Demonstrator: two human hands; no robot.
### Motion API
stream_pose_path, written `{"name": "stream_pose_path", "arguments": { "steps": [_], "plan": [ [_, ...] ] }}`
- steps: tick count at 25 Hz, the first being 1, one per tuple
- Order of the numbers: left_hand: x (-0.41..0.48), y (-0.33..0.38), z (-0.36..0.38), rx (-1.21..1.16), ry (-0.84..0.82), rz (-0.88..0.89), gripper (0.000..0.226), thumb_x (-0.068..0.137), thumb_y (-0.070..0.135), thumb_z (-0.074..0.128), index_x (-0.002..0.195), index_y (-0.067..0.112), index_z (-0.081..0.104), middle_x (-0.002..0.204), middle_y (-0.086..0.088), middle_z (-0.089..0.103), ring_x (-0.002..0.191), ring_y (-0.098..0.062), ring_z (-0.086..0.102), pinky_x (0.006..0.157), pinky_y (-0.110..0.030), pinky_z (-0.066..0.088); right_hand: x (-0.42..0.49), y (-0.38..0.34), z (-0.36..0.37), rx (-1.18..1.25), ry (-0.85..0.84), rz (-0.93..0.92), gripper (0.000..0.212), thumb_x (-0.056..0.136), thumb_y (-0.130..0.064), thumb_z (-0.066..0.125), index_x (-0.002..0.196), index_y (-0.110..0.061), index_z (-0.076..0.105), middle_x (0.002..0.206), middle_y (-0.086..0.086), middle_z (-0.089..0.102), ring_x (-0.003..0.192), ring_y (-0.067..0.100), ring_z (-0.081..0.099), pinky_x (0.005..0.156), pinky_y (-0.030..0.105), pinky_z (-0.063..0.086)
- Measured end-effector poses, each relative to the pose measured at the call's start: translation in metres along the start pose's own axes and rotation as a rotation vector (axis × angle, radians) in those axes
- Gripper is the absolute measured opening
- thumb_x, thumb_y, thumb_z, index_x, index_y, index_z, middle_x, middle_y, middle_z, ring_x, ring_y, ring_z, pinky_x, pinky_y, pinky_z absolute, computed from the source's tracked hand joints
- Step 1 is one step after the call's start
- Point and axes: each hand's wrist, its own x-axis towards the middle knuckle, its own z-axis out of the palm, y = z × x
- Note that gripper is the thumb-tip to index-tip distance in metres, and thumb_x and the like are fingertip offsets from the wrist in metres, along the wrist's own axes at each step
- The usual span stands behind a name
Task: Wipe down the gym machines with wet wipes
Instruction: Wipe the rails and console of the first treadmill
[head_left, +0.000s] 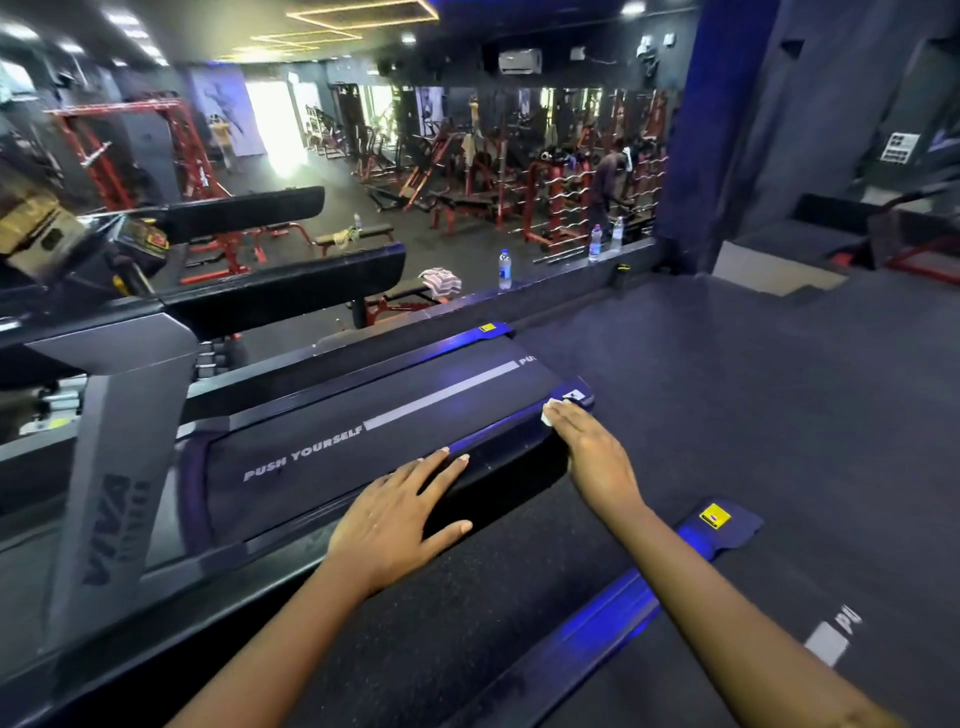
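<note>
Across the far side, a wall-wide mirror (363, 171) full of reflected red-and-black weight racks. In front of it, running from near left to far right, a long dark treadmill with a black belt printed PUSH YOURSELF (363, 431), grey upright at the left. At near right, the blue-edged rear of a second treadmill of the same make (623, 613). Along the near edge of the first deck, a glossy blue side rail (498, 431), ending at the right in a rounded black end cap (581, 397). On the ledge by the mirror, a clear plastic water bottle with a blue label (504, 269).

Left hand (400, 512) laid flat and released on the near side of the deck, fingers straight, tips reaching the rail, seemingly bracing. Right hand (587, 447) likewise flat, not clenched, straight fingers pressing down on a small white wet wipe (548, 414). Wipe pinned against the blue rail just beside the end cap, only its far edge showing past the fingertips.

Probably mid-stroke on the rail, at its rear end. Likely next: carry the wipe over the end cap, or draw it back along the rail toward the left hand, keeping even downward pressure so the thin sheet neither bunches nor slips out from under the fingers. No telling from here whether belt, upright or second treadmill are done.
</note>
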Motion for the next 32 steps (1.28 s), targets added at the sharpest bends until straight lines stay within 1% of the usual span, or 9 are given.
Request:
{"name": "stream_pose_path", "arguments": {
  "steps": [3, 7, 10, 13, 15, 19, 26, 29, 32],
  "plan": [
    [-0.002, 0.000, 0.001, 0.012, 0.050, 0.005, 0.073, 0.089, 0.072, 0.011, 0.150, 0.034, 0.020, 0.152, 0.007, 0.033, 0.129, -0.014, 0.046, 0.094, -0.034, 0.047, 0.000, -0.024, 0.005, 0.062, -0.039, -0.032, 0.056, 0.086, 0.010, 0.039, 0.138, -0.011, 0.044, 0.146, 0.003, 0.039, 0.138, 0.015, 0.031, 0.110, 0.019, 0.019],
    [-0.002, -0.002, 0.002, 0.036, 0.075, 0.020, 0.066, 0.093, 0.067, 0.021, 0.142, 0.027, 0.037, 0.137, 0.004, 0.054, 0.105, -0.012, 0.063, 0.071, -0.028, 0.056, -0.024, -0.064, 0.031, 0.116, -0.155, -0.269, 0.056, 0.086, -0.018, 0.021, 0.133, -0.006, 0.049, 0.140, 0.008, 0.046, 0.133, 0.022, 0.039, 0.111, 0.035, 0.031],
    [-0.003, 0.000, 0.001, 0.044, 0.062, 0.022, 0.066, 0.093, 0.067, 0.022, 0.143, 0.027, 0.037, 0.137, 0.005, 0.053, 0.105, -0.011, 0.063, 0.071, -0.027, 0.055, -0.013, -0.048, 0.024, 0.121, -0.228, -0.200, 0.078, 0.077, -0.038, 0.001, 0.141, -0.015, 0.039, 0.149, -0.002, 0.034, 0.140, 0.011, 0.024, 0.112, 0.016, 0.012],
    [-0.004, 0.000, 0.000, 0.041, 0.042, 0.006, 0.067, 0.093, 0.067, 0.021, 0.144, 0.027, 0.037, 0.139, 0.004, 0.052, 0.107, -0.012, 0.062, 0.072, -0.028, 0.055, 0.000, -0.029, 0.008, 0.087, -0.245, -0.135, 0.051, 0.094, -0.020, 0.018, 0.142, -0.015, 0.036, 0.150, -0.003, 0.030, 0.141, 0.009, 0.021, 0.107, 0.009, 0.006],
    [-0.004, -0.001, -0.001, 0.013, 0.016, -0.001, 0.071, 0.092, 0.070, 0.015, 0.147, 0.029, 0.031, 0.145, 0.004, 0.045, 0.116, -0.014, 0.058, 0.080, -0.031, 0.053, 0.009, -0.012, 0.002, 0.057, -0.191, -0.088, 0.049, 0.095, 0.000, 0.033, 0.141, -0.014, 0.038, 0.150, -0.002, 0.032, 0.140, 0.009, 0.023, 0.107, 0.010, 0.008],
    [0.004, 0.000, -0.010, -0.080, -0.016, 0.023, 0.091, 0.072, 0.081, -0.013, 0.150, 0.040, 0.010, 0.157, 0.013, 0.018, 0.135, -0.010, 0.035, 0.103, -0.031, 0.035, 0.027, 0.035, 0.004, 0.071, 0.000, 0.082, 0.051, 0.088, 0.007, 0.044, 0.134, -0.014, 0.050, 0.141, 0.002, 0.046, 0.132, 0.016, 0.040, 0.107, 0.019, 0.024],
    [0.058, 0.020, -0.006, -0.087, -0.095, 0.169, 0.079, 0.078, 0.078, -0.005, 0.148, 0.044, 0.001, 0.159, 0.010, 0.007, 0.139, -0.013, 0.028, 0.108, -0.035, 0.034, 0.019, 0.041, 0.020, 0.460, 0.261, 0.166, 0.050, 0.078, 0.021, 0.041, 0.113, -0.005, 0.066, 0.118, 0.006, 0.064, 0.109, 0.007, 0.056, 0.102, 0.011, 0.031],
    [0.061, 0.024, 0.001, -0.069, -0.107, 0.166, 0.069, 0.083, 0.073, 0.007, 0.147, 0.047, -0.005, 0.159, 0.011, 0.001, 0.139, -0.012, 0.026, 0.100, -0.034, 0.044, 0.021, 0.050, 0.021, 0.728, 0.220, 0.240, 0.054, 0.084, 0.017, 0.039, 0.113, -0.021, 0.065, 0.117, -0.009, 0.063, 0.103, -0.016, 0.052, 0.100, 0.013, 0.038],
    [0.060, 0.026, 0.000, -0.073, -0.094, 0.165, 0.069, 0.083, 0.073, 0.005, 0.146, 0.049, -0.005, 0.159, 0.014, 0.000, 0.136, -0.010, 0.029, 0.095, -0.033, 0.047, 0.015, 0.046, 0.032, 1.003, 0.200, 0.367, 0.054, 0.090, 0.012, 0.036, 0.111, -0.030, 0.062, 0.114, -0.022, 0.061, 0.106, -0.015, 0.052, 0.099, 0.017, 0.039]
  ]
}}
